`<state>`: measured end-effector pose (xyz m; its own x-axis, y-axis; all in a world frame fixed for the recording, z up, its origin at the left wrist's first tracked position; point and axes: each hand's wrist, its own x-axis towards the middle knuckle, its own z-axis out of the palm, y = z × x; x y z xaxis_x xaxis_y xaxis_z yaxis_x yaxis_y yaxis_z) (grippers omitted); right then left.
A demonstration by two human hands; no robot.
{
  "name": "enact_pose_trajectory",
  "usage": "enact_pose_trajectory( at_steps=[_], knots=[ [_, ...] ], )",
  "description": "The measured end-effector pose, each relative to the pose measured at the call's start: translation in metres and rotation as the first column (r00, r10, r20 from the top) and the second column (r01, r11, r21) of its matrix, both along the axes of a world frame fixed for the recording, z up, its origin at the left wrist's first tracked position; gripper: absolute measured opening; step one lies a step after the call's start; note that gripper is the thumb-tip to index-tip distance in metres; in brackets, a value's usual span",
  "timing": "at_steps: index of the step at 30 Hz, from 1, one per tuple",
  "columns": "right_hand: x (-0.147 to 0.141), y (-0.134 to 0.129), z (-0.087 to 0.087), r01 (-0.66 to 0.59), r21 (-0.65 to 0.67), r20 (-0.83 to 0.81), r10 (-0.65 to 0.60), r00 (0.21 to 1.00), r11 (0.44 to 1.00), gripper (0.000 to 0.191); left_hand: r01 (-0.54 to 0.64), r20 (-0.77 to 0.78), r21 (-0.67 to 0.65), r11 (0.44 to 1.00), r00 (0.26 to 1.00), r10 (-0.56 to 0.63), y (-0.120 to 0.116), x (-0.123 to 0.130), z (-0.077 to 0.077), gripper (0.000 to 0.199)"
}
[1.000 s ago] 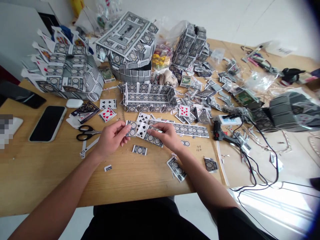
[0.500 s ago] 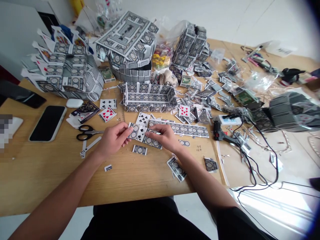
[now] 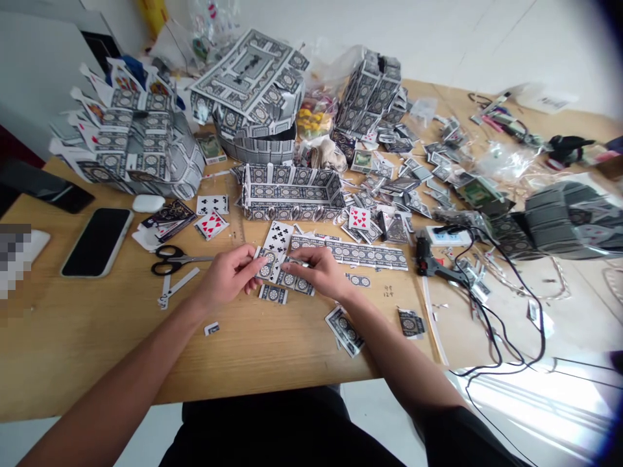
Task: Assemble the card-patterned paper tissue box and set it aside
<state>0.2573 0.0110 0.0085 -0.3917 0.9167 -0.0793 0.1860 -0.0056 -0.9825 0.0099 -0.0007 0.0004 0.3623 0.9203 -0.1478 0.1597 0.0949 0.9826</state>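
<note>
Over the middle of the table, my left hand [image 3: 232, 275] pinches a grey-patterned folded playing card [image 3: 267, 264] between thumb and fingers. My right hand [image 3: 321, 271] is closed on a strip of joined cards [image 3: 291, 280] that meets this card; its fingers partly hide the strip. A narrow white face with black pips shows between the two thumbs. Just behind lies a seven of clubs [image 3: 278, 236]. A small patterned card piece [image 3: 273, 294] rests on the table below the hands. To the right behind my right hand stretches a long patterned card strip [image 3: 360, 251].
An open box made of cards [image 3: 292, 211] stands behind the hands. Scissors [image 3: 170, 259] and a phone [image 3: 97, 241] lie at left. At right are a glue gun [image 3: 438, 266], a power strip [image 3: 448, 236] and black cables. Large card-built models [image 3: 250, 78] fill the back.
My left hand has moved slightly right and down, bringing its folded card closer to the strip in my right hand. Less of the white face shows between them. The view has shifted slightly.
</note>
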Motion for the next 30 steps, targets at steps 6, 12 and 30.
enact_pose_trajectory(
  at_steps=[6, 12, 30],
  knots=[
    [-0.002, 0.0, 0.001, -0.013, -0.005, -0.021, 0.012, 1.0, 1.0, 0.043, 0.041, -0.004, -0.001, 0.999, 0.999, -0.041, 0.001, -0.002, 0.0, 0.036],
    [0.001, 0.003, -0.001, 0.029, -0.031, -0.014, -0.029, 0.999, 0.999, 0.041, 0.075, -0.101, 0.175, 0.982, 0.993, -0.058, 0.002, -0.007, 0.004, 0.067],
    [-0.002, -0.001, -0.021, -0.012, 0.591, 0.282, -0.193, 0.94, 0.806, 0.009, 0.268, -0.59, 0.504, 0.821, 0.801, 0.1, 0.01, -0.013, -0.009, 0.051]
  ],
)
